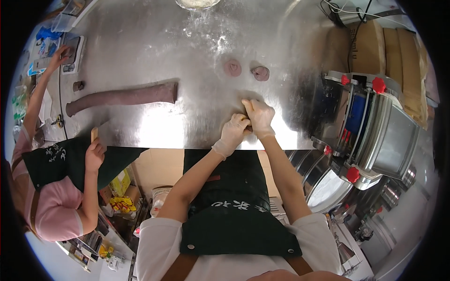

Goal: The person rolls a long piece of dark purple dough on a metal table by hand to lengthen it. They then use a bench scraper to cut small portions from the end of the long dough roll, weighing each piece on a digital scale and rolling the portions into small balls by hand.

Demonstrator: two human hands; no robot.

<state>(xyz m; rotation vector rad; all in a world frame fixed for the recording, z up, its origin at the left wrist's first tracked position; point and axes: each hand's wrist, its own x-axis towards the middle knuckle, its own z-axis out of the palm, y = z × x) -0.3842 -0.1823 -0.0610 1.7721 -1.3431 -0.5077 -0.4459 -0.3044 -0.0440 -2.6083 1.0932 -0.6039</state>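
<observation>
Near the front edge of the steel table, my left hand (231, 134) and my right hand (260, 117), both in clear gloves, come together with fingers curled. A small piece of purplish dough (249, 129) shows between them, mostly covered by the fingers. Just beyond my hands lie two shaped dough rounds, a flat one (232, 68) and a folded one (260, 73). A long purplish dough log (124, 99) rests to the left, with a small dough lump (78, 86) past its far side.
At left, a co-worker's hand (58, 57) is over a scale (74, 55); the other hand (95, 154) grips a wooden-handled tool (94, 134). A metal machine with red knobs (378, 85) stands at right, near cardboard (368, 49). A bowl of flour (198, 3) sits at the far edge.
</observation>
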